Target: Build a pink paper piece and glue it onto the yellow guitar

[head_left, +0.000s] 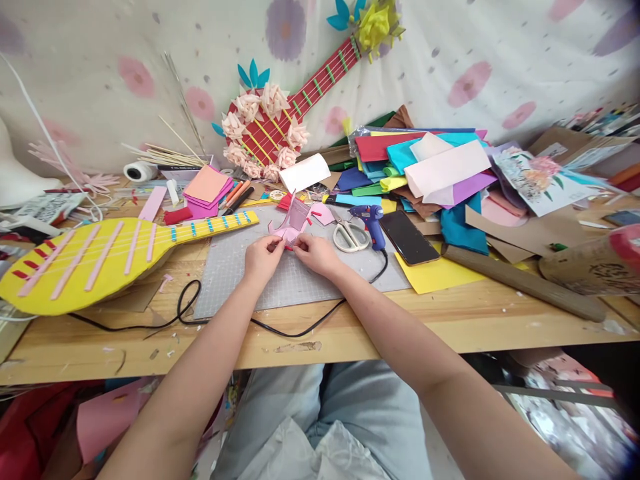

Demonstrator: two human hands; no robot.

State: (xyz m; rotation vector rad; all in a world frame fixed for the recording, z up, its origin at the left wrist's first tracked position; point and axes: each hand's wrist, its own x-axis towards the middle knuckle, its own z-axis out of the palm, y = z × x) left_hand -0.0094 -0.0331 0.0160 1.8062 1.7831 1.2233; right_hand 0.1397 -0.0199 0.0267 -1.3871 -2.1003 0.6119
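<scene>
Item 1. Left hand (264, 255): bare, thumb and fingers pinched on the near lower edge of the work; wrist low over the mat.

Item 2. Right hand (316, 253): bare, thumb and fingertips likewise pinching the near edge, just beside the left fingertips.

Item 3. Curled pink paper piece with pointed, upturned edges (295, 223): between the two hands, above the gridded grey cutting mat (230, 267); a little red shows by the fingertips, too small to identify.

Item 4. Blue hot-glue gun (369, 220): right of the work, beside the scissors with pale, rounded handles (351, 238). Neither is in hand.

Item 5. Black smartphone (409, 237): right of the glue gun, partly over a flat yellow sheet (450, 272).

Item 6. Yellow lute-shaped craft instrument with pink strips (100, 233): left side of the pale wooden table (240, 357).

Item 7. Red round-bodied craft instrument ringed with pale pink paper flowers (273, 133): at the back, leaning towards the printed curtain (200, 40).

Remarks. Step in hand, as judged: shaping or joining the paper at its lower edge by finger pressure. The next move seems to call for light, even pinching at that edge, since thin paper could crease.
</scene>
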